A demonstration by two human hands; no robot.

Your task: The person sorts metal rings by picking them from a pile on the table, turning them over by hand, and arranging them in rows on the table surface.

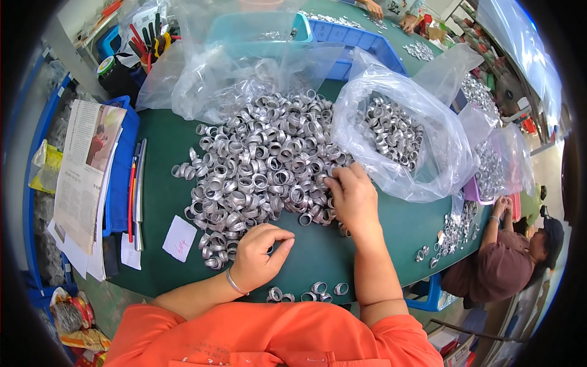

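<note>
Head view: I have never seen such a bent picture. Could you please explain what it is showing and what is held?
There is no machine: a person in an orange shirt works with a bare left hand and right hand. A fisheye camera on the head looks down, so straight edges bend. On the green table lies a big heap of silvery rings, with a clear plastic bag of more to its right and a white slip to its left. The right hand is at the heap's right side, the left by its near edge. I cannot tell whether either holds a ring.
</note>
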